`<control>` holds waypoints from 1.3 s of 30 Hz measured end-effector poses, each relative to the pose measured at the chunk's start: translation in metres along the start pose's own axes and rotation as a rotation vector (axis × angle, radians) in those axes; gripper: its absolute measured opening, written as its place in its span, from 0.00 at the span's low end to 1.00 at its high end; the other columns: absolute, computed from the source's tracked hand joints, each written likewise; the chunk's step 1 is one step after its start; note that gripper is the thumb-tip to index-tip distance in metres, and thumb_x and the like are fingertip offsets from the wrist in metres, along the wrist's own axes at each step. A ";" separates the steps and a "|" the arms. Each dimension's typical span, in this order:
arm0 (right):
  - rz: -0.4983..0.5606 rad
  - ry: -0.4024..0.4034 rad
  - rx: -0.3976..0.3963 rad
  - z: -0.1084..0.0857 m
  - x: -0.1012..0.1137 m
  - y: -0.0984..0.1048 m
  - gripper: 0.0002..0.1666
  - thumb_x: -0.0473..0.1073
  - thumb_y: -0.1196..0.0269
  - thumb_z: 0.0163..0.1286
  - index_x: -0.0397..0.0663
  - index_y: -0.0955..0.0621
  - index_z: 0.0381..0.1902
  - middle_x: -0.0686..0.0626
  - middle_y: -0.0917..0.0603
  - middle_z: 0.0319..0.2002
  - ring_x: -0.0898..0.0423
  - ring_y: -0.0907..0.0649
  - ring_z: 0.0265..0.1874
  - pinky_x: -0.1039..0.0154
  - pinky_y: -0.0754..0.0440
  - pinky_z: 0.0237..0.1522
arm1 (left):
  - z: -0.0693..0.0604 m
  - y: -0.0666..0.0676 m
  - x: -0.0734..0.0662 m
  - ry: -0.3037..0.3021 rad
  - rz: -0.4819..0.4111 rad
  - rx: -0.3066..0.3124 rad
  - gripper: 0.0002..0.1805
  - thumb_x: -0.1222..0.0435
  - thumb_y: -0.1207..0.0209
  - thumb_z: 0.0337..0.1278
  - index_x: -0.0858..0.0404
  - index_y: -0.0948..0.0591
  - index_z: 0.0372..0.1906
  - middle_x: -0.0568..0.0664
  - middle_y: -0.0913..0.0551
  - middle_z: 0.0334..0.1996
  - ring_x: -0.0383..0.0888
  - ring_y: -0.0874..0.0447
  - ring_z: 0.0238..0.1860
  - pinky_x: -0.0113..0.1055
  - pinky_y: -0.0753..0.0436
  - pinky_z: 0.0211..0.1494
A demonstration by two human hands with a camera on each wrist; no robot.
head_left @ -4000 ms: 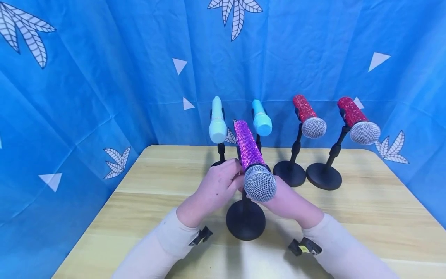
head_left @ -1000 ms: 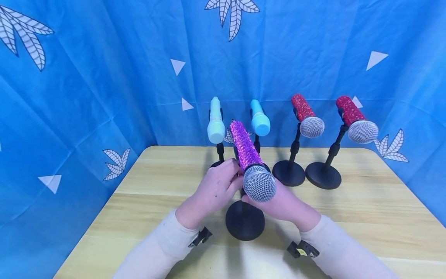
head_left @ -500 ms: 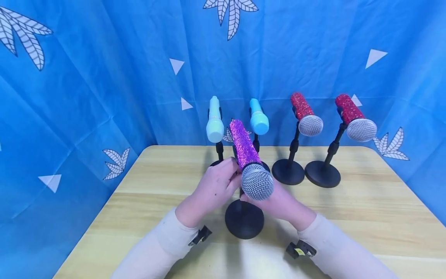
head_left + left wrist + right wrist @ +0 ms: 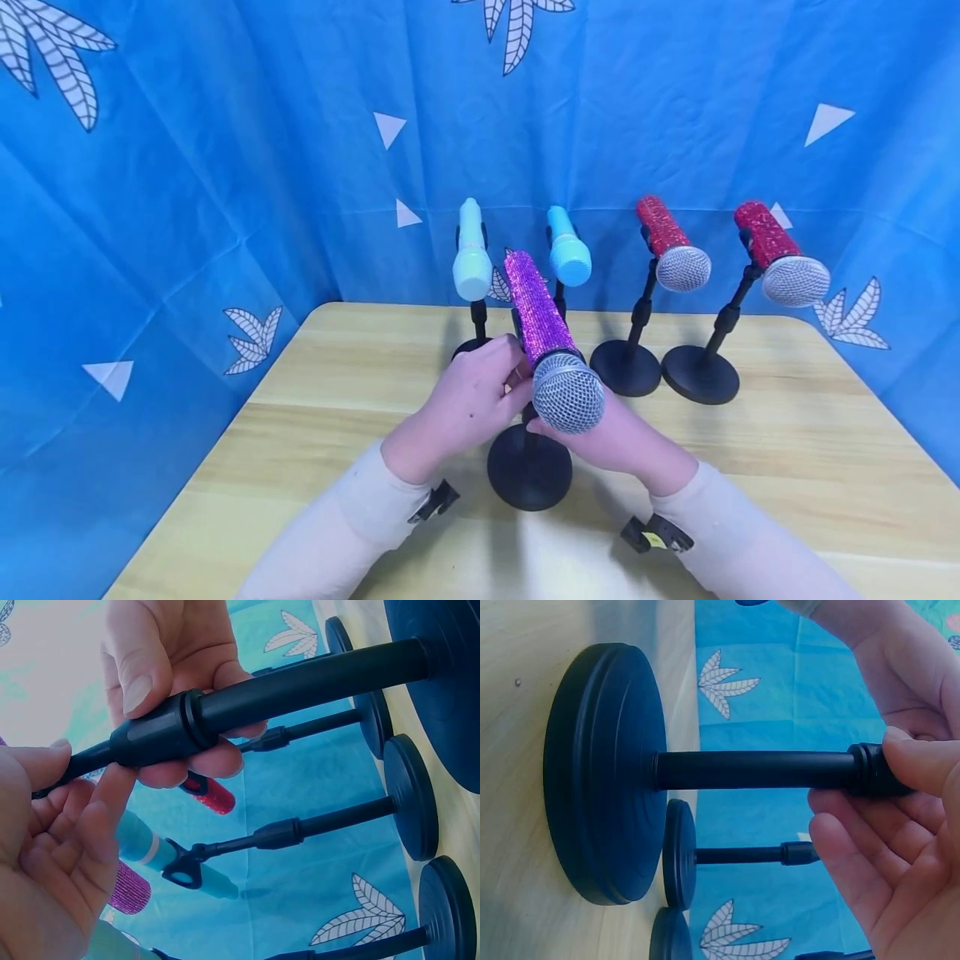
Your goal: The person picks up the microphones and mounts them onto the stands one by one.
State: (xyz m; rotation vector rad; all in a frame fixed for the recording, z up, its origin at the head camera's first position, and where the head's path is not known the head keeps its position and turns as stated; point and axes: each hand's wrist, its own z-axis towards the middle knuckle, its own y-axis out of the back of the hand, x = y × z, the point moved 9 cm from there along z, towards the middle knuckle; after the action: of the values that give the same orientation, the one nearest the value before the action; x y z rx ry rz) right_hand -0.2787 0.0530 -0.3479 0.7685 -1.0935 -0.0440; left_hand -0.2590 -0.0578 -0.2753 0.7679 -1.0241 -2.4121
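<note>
A purple glittery microphone with a silver mesh head rests tilted on a black desk stand, whose round base stands on the table. My left hand pinches the stand's thin upper rod, just above the collar. Lower down, my right hand grips the thick collar between thumb and fingers. In the right wrist view the lower pole runs from the collar to the base. The microphone's head hides part of the right hand in the head view.
Behind stand a mint microphone, a light blue microphone and two red glittery microphones, each on a black stand. The wooden table meets a blue leaf-patterned curtain at the back and left.
Compared with 4 s ago, the right thumb now shows on the stand below the microphone's head. The head view has shifted slightly; both hands stay on the same stand.
</note>
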 end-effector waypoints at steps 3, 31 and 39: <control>0.011 -0.018 -0.001 0.000 -0.001 0.000 0.37 0.40 0.26 0.64 0.45 0.32 0.65 0.50 0.25 0.58 0.54 0.23 0.55 0.56 0.21 0.56 | 0.002 0.000 -0.003 -0.014 0.018 0.002 0.06 0.69 0.35 0.64 0.60 0.22 0.40 0.43 0.24 0.32 0.36 0.24 0.33 0.26 0.23 0.33; 0.043 -0.015 -0.001 -0.005 -0.001 -0.002 0.43 0.45 0.27 0.65 0.43 0.36 0.70 0.48 0.27 0.62 0.53 0.24 0.56 0.56 0.22 0.56 | -0.004 -0.007 0.008 0.151 -0.035 0.106 0.03 0.64 0.39 0.70 0.56 0.22 0.42 0.39 0.24 0.30 0.36 0.25 0.31 0.30 0.22 0.32; -0.172 0.162 -0.127 -0.006 0.010 0.001 0.29 0.43 0.28 0.66 0.44 0.24 0.62 0.51 0.17 0.50 0.59 0.17 0.44 0.60 0.16 0.45 | 0.000 -0.001 0.003 0.037 0.013 0.020 0.05 0.68 0.41 0.70 0.61 0.20 0.46 0.45 0.17 0.33 0.38 0.18 0.35 0.31 0.18 0.39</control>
State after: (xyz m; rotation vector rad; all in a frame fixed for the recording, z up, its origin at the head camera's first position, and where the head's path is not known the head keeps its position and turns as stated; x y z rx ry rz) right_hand -0.2695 0.0529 -0.3409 0.7374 -0.8606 -0.1921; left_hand -0.2613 -0.0592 -0.2770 0.8072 -1.0372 -2.3718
